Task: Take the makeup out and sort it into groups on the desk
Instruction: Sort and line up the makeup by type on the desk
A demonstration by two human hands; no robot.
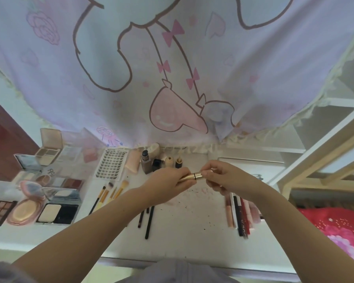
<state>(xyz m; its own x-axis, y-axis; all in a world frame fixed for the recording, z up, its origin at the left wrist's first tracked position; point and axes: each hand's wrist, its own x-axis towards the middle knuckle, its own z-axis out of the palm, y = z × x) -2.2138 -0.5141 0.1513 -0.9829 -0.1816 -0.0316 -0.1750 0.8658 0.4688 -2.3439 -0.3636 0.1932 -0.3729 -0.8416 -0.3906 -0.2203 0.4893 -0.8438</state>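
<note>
Sorting is well advanced: palettes [35, 197], brushes [110, 193] and pencils [238, 211] lie grouped around the gold tube [192, 176], which your left hand [168, 180] and right hand [223, 176] pinch, unplaced.

Head view (downward) over desk [192, 217]

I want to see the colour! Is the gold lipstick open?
Shut. The gold lipstick shows only a thin dark seam, cap on, held between left hand and right hand.
</note>
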